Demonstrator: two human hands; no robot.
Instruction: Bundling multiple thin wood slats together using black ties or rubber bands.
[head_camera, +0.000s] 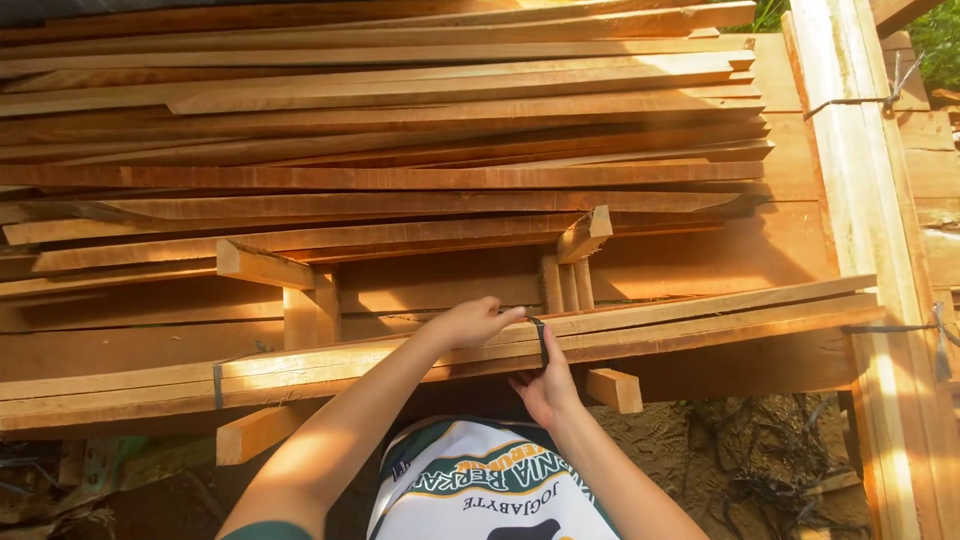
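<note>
A bundle of long thin wooden planks (700, 320) lies across in front of me at waist height. A dark strap (542, 338) wraps around the bundle near its middle. My left hand (470, 322) rests on top of the planks with its fingertips at the strap. Under the front edge, my right hand (545, 385) pinches the strap's lower part with thumb and fingers. A second dark strap (217, 385) binds the bundle further left.
A tall stack of long boards (400, 130) fills the view beyond the bundle, resting on short wooden blocks (310, 305). An upright timber post (875, 250) with wire ties stands at the right. Bare soil and roots (760, 460) lie below right.
</note>
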